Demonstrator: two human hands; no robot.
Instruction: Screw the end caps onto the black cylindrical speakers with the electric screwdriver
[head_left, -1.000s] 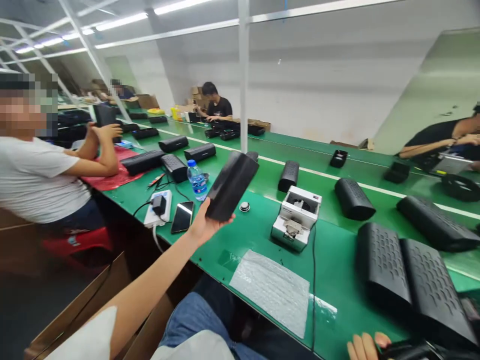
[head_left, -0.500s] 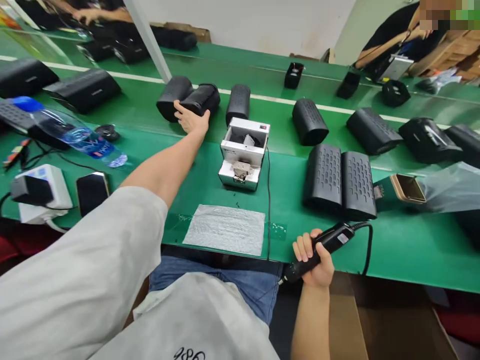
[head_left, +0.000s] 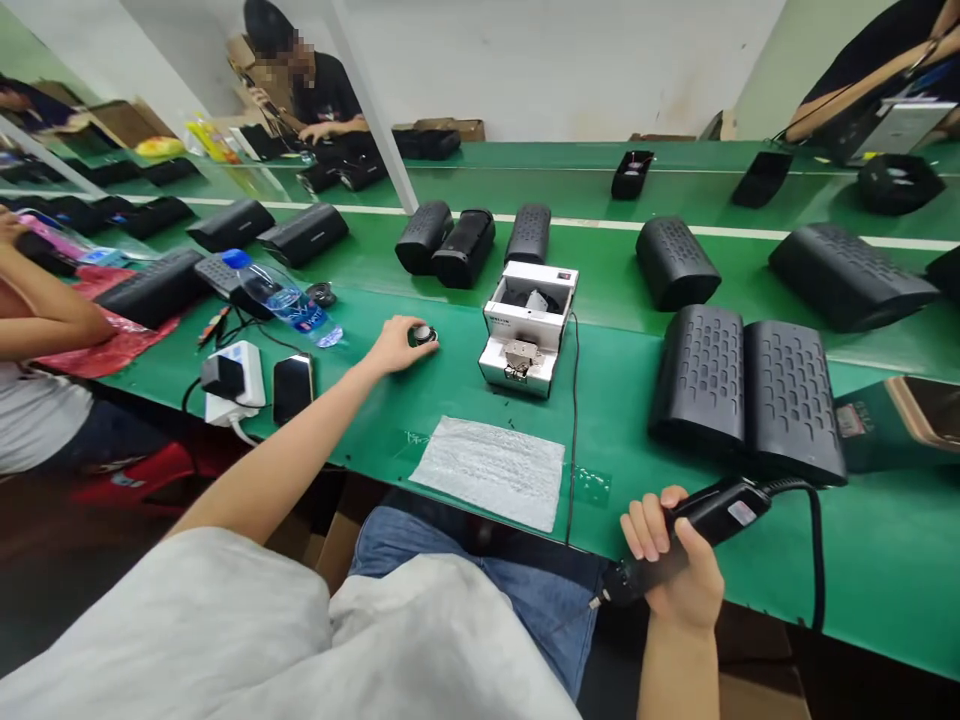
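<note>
My left hand [head_left: 401, 345] is low over the green bench with thumb and fingers curled around a small round black-and-silver part [head_left: 424, 335]. My fingers hide some of that part. Near the front edge, my right hand [head_left: 675, 555] is wrapped around a black electric screwdriver [head_left: 724, 515], its bit pointing down and left over my lap. Between the hands stands a white screw feeder [head_left: 529, 330]. In front of it lies a sheet of white foam wrap [head_left: 495, 470], taped to the bench.
Two black perforated speaker housings [head_left: 701, 385] stand right of the feeder. More speaker housings [head_left: 465, 248] sit along the strip behind. On the left are a water bottle [head_left: 289, 300], a phone [head_left: 292, 388] and a white power strip [head_left: 238, 380]. Co-workers sit at left and across.
My left hand has let go of the black speaker housing at the back and come down nearer, to the small round part. The view has swung left. My right hand still grips the screwdriver.
</note>
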